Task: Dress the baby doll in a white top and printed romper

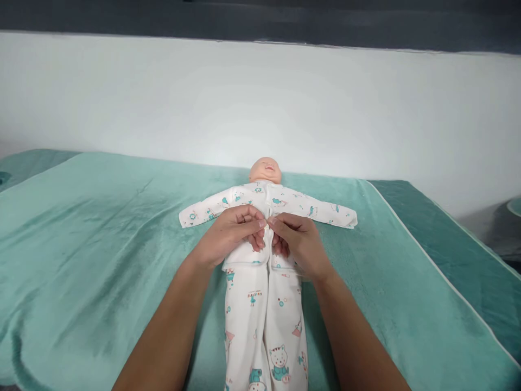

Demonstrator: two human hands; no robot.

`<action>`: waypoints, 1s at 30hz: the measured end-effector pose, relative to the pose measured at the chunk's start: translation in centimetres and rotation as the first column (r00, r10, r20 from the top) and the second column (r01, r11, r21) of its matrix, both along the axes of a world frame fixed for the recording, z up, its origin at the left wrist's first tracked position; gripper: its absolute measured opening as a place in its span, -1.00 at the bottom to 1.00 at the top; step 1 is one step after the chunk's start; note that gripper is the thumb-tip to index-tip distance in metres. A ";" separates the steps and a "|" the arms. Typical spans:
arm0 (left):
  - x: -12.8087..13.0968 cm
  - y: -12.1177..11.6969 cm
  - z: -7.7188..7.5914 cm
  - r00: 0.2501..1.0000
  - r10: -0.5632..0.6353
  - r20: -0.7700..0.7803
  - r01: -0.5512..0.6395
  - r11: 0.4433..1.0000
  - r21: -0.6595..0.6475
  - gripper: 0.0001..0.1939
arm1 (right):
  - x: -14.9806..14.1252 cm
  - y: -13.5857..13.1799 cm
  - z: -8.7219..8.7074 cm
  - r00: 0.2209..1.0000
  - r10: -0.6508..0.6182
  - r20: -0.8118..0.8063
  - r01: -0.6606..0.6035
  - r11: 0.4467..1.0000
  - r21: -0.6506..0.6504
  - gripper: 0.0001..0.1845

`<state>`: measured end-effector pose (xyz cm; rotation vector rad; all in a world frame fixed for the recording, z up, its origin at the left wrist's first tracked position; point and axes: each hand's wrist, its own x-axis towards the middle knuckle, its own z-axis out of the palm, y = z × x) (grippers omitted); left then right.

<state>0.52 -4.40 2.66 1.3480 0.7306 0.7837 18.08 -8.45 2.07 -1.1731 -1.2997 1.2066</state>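
Note:
A baby doll (265, 169) lies on its back on a teal blanket (101, 233), head away from me, arms spread wide. It wears a white printed sleepsuit (260, 304) with small teal animal figures. My left hand (230, 233) and my right hand (299, 241) meet over the doll's chest. The fingers of both hands are curled and pinch the two front edges of the sleepsuit at its middle opening. The thumbs nearly touch each other. What lies under the fingers is hidden.
The blanket covers a wide flat surface; its white-piped edge (427, 260) runs diagonally on the right over a darker teal cover (468, 260). A white wall (260, 108) stands close behind the doll's head.

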 end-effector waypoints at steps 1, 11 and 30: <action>0.0 0.0 0.0 1.000 0.000 0.000 0.000 1.000 0.003 -0.81 | 0.1 0.0 0.0 1.000 0.004 0.005 -0.004 1.000 0.000 -0.54; 0.3 0.0 -0.1 0.999 0.034 -0.042 -0.032 0.998 0.050 -0.85 | 0.6 0.1 0.1 0.998 0.044 -0.034 -0.045 0.999 -0.020 -0.59; 0.4 -0.5 -0.1 0.987 -0.010 -0.162 0.032 0.991 0.130 -0.85 | 1.2 0.4 -0.4 0.983 0.174 -0.052 -0.175 0.984 -0.014 -0.87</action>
